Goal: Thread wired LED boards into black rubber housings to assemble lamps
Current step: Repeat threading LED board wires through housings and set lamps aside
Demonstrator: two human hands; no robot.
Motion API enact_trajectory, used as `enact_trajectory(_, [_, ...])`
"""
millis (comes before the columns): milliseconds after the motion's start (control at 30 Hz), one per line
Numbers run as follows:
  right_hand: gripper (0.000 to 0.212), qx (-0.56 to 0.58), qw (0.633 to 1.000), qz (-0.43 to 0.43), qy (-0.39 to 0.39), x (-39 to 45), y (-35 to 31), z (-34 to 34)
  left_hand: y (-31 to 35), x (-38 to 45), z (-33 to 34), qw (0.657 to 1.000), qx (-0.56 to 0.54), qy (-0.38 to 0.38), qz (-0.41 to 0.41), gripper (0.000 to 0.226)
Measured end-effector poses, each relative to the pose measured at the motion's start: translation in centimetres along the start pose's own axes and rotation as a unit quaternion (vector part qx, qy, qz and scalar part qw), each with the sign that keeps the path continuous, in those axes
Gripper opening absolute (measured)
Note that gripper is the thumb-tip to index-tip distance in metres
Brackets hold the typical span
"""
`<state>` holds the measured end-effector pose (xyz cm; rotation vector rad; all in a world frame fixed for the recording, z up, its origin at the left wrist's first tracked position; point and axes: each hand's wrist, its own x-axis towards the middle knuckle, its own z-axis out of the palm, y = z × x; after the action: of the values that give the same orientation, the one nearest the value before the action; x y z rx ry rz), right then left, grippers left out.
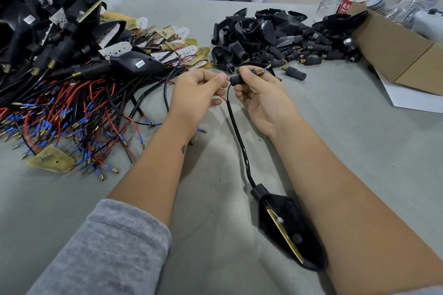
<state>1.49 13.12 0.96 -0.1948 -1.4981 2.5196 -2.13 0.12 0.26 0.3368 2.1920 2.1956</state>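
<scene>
Black rubber stem (236,78) lies crosswise, threaded tip rightward, pinched by both hands (257,93).

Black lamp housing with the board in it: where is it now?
Head view, lower right: the black lamp housing lies on the grey table against the right forearm.

The curled fingers (215,79) of the left hand (196,96) hide where the thin red wire (221,97) ends; the heap of assembled black rubber lamps (36,26) is cropped at the left edge; the white sticker's print (141,64) is too small to read.
</scene>
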Motion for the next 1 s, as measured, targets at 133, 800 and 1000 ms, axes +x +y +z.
enact_trajectory(133, [0.009,0.014,1.0,0.01,-0.006,-0.1,-0.12,-0.07,-0.02,-0.14,-0.16,0.999,0.032,-0.025,0.012,0.017])
enact_trajectory(800, [0.013,0.01,1.0,-0.001,0.029,0.3,0.21,-0.1,0.22,-0.51,0.11,0.997,0.045,-0.004,0.07,0.018])
enact_trajectory(1000, [0.018,-0.026,0.998,-0.031,0.042,0.48,0.49,0.05,0.3,-0.62,0.53,0.993,0.057,0.003,0.103,0.016])
